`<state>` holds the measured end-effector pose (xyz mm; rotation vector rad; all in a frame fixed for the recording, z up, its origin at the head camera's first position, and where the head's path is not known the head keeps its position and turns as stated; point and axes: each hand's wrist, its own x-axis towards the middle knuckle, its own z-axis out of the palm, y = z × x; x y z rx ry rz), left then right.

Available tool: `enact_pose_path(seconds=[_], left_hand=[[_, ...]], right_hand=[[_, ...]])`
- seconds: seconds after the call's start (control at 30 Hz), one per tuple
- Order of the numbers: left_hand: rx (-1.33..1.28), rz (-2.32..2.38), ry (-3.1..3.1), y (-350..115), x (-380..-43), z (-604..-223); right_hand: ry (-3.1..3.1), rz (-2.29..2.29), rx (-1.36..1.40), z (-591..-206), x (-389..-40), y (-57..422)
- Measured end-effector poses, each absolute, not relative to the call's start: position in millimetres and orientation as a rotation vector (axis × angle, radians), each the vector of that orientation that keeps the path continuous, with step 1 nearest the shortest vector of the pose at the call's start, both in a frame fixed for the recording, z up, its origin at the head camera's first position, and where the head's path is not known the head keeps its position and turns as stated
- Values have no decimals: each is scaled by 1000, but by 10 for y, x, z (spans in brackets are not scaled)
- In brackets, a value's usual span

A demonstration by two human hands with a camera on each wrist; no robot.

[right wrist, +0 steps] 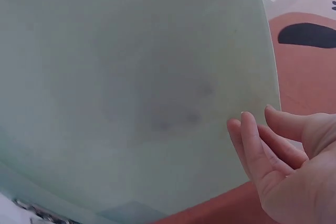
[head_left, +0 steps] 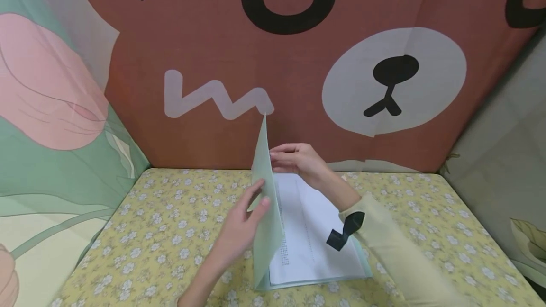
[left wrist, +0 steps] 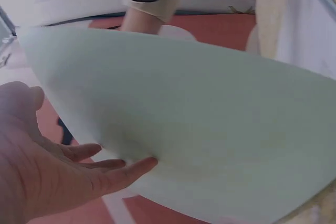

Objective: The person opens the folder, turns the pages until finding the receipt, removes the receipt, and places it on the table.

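Observation:
A pale green folder [head_left: 263,231] lies on the table with its front cover [head_left: 262,165] raised nearly upright. White sheets [head_left: 315,231] with columns of small print lie inside it. My left hand [head_left: 243,221] is at the outer side of the cover; in the left wrist view its straight fingertips [left wrist: 149,163] meet the green surface. On the inner side, my right hand [head_left: 300,160] is near the cover's upper far part. Its fingers are loosely bent, and the right wrist view shows the fingertips [right wrist: 247,121] close to the cover's edge, with nothing pinched between them.
A yellow floral cloth [head_left: 170,231] covers the table. Behind it hangs a reddish-brown backdrop [head_left: 213,51] with a bear face. Printed fabric [head_left: 51,89] hangs at the left and a greyish sheet [head_left: 503,122] at the right. A dark band [head_left: 347,231] sits on the right sleeve.

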<state>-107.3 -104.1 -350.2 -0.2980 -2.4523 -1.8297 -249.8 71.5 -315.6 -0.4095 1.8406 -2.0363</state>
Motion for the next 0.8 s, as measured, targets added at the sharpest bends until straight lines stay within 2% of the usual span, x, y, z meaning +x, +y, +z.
enact_pose_path(seconds=[0.4,0.8], left_hand=[[-239,-1883,-2392,-1302,-881,-3082],[-124,-1967,-2347,-1767,-824,-3010]], right_hand=[[1765,-1921,-636,-3225,-2348,383],[1773,-1871,-655,-3293,-2337,266]])
